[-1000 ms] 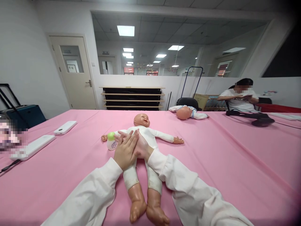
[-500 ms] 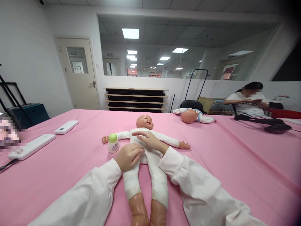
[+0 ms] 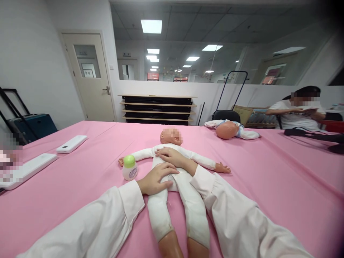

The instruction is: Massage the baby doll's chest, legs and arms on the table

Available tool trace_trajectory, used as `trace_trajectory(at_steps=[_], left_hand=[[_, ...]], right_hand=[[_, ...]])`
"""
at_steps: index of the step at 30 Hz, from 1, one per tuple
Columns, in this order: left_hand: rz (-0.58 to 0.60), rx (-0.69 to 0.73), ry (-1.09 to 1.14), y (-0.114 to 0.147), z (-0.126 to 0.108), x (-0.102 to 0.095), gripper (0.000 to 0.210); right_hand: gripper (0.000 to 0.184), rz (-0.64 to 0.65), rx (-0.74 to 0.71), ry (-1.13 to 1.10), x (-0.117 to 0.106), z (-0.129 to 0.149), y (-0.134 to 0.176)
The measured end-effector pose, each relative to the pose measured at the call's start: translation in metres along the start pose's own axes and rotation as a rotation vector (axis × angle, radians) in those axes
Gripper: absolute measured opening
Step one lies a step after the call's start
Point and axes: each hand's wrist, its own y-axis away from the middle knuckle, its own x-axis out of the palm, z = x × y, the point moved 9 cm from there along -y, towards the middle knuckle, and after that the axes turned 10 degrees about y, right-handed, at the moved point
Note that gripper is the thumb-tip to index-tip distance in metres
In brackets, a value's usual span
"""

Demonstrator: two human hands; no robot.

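Observation:
A baby doll (image 3: 180, 182) with a white cloth body lies on its back on the pink-covered table (image 3: 88, 179), arms spread and head at the far end. Across the doll's lower belly rests my left hand (image 3: 158, 177), fingers stretched out flat. My right hand (image 3: 174, 157) lies on the doll's chest just beyond it, its fingers also extended. Neither hand grips anything. Beside the doll's arm, left of my left hand, stands a small white bottle (image 3: 130, 168) with a green cap.
Two white devices (image 3: 72, 144) lie on the left of the table. A second doll (image 3: 228, 129) in light clothing lies at the far right edge. Beyond it a person (image 3: 301, 109) sits with something in their hands. Black bags or straps (image 3: 309, 134) lie near that person.
My left hand has slid right and flattened over the doll's belly. My right hand has settled lower onto the chest, its fingers closer together. The view has shifted slightly.

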Motion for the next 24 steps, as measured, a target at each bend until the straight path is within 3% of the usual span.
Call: trace_trajectory(at_steps=[6,8,14,20,24], left_hand=[[-0.084,-0.095,-0.015,0.003,0.016,-0.01,0.035],[-0.126,-0.067,-0.007,0.004,0.014,-0.013,0.032],[-0.248,0.059,-0.075,0.013,-0.007,-0.021,0.022],[-0.156,0.086,-0.042,-0.006,-0.023,-0.017,0.023],[-0.118,0.015,0.025,-0.031,-0.012,-0.012,0.023]], right_hand=[[0.038,-0.365,0.3,-0.106,-0.025,-0.042,0.017],[0.037,-0.433,0.322,-0.126,-0.03,-0.044,0.024],[0.022,-0.284,0.048,-0.044,-0.022,-0.003,0.022],[0.03,-0.195,0.014,-0.024,-0.014,-0.003,0.017],[0.03,-0.089,-0.02,-0.029,-0.006,-0.008,0.012]])
